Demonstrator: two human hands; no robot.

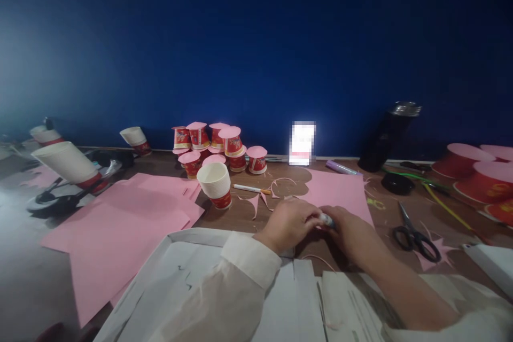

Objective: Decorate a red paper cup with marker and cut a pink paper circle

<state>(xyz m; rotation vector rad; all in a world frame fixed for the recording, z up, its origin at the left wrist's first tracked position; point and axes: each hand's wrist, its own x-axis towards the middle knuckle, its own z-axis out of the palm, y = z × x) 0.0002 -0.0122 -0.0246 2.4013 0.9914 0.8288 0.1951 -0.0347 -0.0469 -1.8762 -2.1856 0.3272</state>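
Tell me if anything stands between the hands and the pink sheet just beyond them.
Nothing visible does. The left hand and right hand, a small pale item between them, overlap the near part of the pink sheet in this view; touching or not, I can't tell. The purple tube lies at its far edge.

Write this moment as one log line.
left hand, right hand: together at small whitish object | grip: unclear | black-handled scissors: right, partly over pink scrap

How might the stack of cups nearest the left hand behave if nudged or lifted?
The stack of cups would probably tip easily, its base narrower than its rim. It looks like paper, so likely light. Lifted by the rim, the nested cups might separate.
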